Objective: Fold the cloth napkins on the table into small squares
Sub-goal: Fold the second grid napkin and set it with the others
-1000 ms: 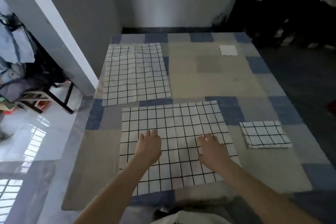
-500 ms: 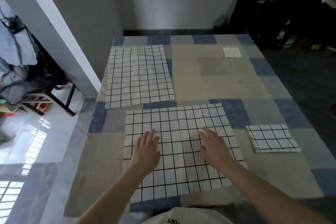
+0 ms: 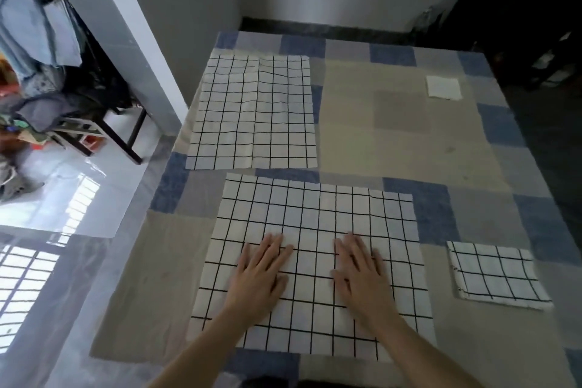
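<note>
A white napkin with a black grid (image 3: 315,217) lies spread flat at the near middle of the table. My left hand (image 3: 259,277) and my right hand (image 3: 360,274) both press flat on it, fingers straight, side by side. A second grid napkin (image 3: 255,113) lies unfolded at the far left. At the right sits a grid napkin folded into a small square (image 3: 496,274). A plain white folded square (image 3: 443,87) lies at the far right.
A patchwork tablecloth in beige, grey and blue (image 3: 400,135) covers the table. A white pillar (image 3: 126,19) stands close to the table's left edge. Past it a chair with clothes (image 3: 78,116) stands on a glossy floor. Dark furniture (image 3: 529,9) fills the right background.
Both hands stayed flat on the near napkin, sliding slightly over it. The camera shifted, so the table sits further right and lower in view.
</note>
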{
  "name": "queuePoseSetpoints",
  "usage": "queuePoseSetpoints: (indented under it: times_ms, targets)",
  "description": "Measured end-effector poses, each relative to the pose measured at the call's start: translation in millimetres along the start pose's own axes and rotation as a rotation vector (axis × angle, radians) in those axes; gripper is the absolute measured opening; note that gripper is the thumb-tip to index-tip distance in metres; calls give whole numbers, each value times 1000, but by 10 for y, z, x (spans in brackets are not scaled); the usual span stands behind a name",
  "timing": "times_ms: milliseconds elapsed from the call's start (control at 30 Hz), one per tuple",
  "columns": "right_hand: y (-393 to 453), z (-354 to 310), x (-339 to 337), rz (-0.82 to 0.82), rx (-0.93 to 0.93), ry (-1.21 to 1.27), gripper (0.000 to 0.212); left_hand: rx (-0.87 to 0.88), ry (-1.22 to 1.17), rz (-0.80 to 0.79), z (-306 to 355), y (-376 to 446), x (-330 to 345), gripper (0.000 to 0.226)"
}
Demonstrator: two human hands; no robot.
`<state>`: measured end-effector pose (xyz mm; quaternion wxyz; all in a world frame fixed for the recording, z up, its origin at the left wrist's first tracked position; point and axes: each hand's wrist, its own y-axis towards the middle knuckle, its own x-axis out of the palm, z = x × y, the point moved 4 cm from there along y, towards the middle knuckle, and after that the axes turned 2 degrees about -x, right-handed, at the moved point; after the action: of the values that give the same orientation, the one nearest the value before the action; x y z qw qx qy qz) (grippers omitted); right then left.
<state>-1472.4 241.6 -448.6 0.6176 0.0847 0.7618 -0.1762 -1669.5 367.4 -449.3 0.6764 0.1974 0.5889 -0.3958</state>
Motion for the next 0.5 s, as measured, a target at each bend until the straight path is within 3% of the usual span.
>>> queuePoseSetpoints:
  times_ms: [133,267,367,500]
  targets:
    - [-30,335,-26,18,113,21,59,23,-1,-7,-42,43,-38,57]
    - [12,267,-46,48,169,81,61,-49,-125,86,-30,94,-143,53]
    - [128,83,-64,52,135,130,63,13,-166,81,23,288,-216,51]
    - [156,142,-47,37,94,122,62,-74,-121,61,-185,388,-185,55]
